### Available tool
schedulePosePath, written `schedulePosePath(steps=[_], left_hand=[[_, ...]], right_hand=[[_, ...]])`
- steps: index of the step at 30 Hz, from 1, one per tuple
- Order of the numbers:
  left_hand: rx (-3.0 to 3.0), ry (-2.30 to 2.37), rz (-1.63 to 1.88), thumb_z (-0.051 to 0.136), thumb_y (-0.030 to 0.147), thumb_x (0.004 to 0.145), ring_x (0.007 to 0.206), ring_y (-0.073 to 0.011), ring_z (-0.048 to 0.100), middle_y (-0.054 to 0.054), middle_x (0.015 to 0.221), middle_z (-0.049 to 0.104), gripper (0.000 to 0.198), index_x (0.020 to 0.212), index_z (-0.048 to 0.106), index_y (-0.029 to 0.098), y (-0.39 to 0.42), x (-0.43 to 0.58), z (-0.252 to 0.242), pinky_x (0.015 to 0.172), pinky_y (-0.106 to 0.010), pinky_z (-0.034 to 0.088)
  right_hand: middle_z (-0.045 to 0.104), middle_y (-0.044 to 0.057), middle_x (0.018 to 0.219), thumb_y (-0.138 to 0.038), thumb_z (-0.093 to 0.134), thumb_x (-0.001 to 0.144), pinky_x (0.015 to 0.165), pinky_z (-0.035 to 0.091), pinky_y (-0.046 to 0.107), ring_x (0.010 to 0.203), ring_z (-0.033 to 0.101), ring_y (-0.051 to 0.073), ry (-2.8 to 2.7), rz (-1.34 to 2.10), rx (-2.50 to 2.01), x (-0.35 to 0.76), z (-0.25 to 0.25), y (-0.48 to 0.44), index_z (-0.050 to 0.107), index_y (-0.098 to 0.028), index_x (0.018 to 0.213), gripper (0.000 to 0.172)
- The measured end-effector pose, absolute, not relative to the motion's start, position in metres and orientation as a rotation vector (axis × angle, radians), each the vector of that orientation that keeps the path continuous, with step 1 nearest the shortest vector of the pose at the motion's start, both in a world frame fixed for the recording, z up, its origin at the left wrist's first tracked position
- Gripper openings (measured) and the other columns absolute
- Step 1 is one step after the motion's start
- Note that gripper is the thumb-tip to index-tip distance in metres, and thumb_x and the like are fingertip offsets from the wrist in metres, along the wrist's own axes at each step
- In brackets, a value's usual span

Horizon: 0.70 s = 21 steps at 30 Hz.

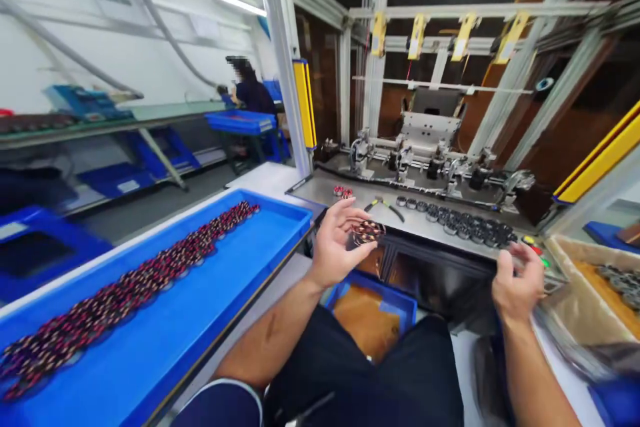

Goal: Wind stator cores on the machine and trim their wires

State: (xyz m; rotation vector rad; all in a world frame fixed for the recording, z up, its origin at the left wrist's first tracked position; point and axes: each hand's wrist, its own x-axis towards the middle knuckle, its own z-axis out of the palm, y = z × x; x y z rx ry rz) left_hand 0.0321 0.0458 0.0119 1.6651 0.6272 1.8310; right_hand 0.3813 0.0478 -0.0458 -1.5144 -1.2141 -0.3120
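A round copper-wound part (368, 232) is held between the thumb and fingers of my left hand (340, 243), above the front edge of the metal worktop (320, 188). My right hand (519, 277) is raised near the worktop's right end, fingers curled and apart, with nothing visible in it. Dark round parts (465, 225) lie in rows on the worktop between my hands. Behind my left hand sit several red-and-copper parts (343, 192), and beside them pliers (393, 208) with dark handles.
A blue tray (220, 307) with rows of copper-wound parts (145, 280) stands on the left. A machine fixture (430, 147) spans the worktop's back. At right are coloured buttons (536, 250) and a lined box (575, 280). A blue bin (407, 307) sits below. A person (253, 93) sits far back.
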Motion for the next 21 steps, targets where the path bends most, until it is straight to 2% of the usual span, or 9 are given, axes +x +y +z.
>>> schedulePosePath(steps=[2,4,7,11,16,21], left_hand=[[1.723,0.504,1.814,0.082,0.012,0.07,0.094,-0.0141,0.07,-0.005,0.108,0.068,0.079,0.137,0.042,0.025,0.023,0.043,0.012,0.083,-0.026,0.058],[1.776,0.441,1.806,0.083,0.011,0.07,0.093,-0.0133,0.069,-0.004,0.107,0.067,0.083,0.14,0.041,0.026,0.005,0.05,0.009,0.08,-0.023,0.058],[1.822,0.421,1.768,0.083,0.01,0.073,0.095,-0.0131,0.069,-0.004,0.109,0.068,0.084,0.143,0.041,0.027,-0.013,0.054,0.002,0.081,-0.022,0.058],[1.814,0.464,1.693,0.081,0.008,0.075,0.1,-0.0159,0.071,-0.007,0.115,0.071,0.089,0.148,0.035,0.028,-0.018,0.052,-0.011,0.088,-0.026,0.059],[1.669,0.485,1.654,0.081,0.015,0.079,0.101,-0.0182,0.072,-0.009,0.118,0.071,0.089,0.15,0.031,0.029,-0.009,0.045,-0.026,0.089,-0.029,0.06],[1.528,0.509,1.571,0.08,0.027,0.083,0.1,-0.0196,0.073,-0.01,0.118,0.071,0.083,0.148,0.029,0.03,0.003,0.036,-0.036,0.086,-0.031,0.061]], right_hand=[[0.071,0.013,0.112,-0.049,0.045,0.098,0.083,0.057,0.038,0.097,0.069,0.023,-1.43,-0.031,-1.445,0.338,-0.025,0.023,0.062,-0.018,0.12,0.041],[0.072,0.012,0.109,-0.047,0.057,0.095,0.078,0.057,0.035,0.091,0.07,0.022,-1.547,0.592,-1.173,0.301,-0.004,-0.002,0.066,-0.019,0.113,0.034],[0.071,0.006,0.086,-0.049,0.066,0.09,0.067,0.054,0.03,0.073,0.066,0.017,-1.574,1.091,-0.971,0.266,0.016,-0.025,0.069,-0.018,0.098,0.032],[0.059,0.0,0.063,-0.048,0.068,0.09,0.057,0.044,0.026,0.058,0.053,0.012,-1.54,1.373,-0.973,0.244,0.017,-0.027,0.062,-0.018,0.072,0.035],[0.058,-0.002,0.057,-0.045,0.067,0.091,0.061,0.041,0.027,0.058,0.051,0.012,-1.461,1.588,-0.918,0.235,0.01,-0.008,0.059,-0.018,0.068,0.036],[0.056,-0.001,0.056,-0.04,0.07,0.089,0.055,0.037,0.026,0.054,0.047,0.01,-1.645,1.898,-0.558,0.262,-0.014,0.02,0.06,-0.017,0.063,0.036]])
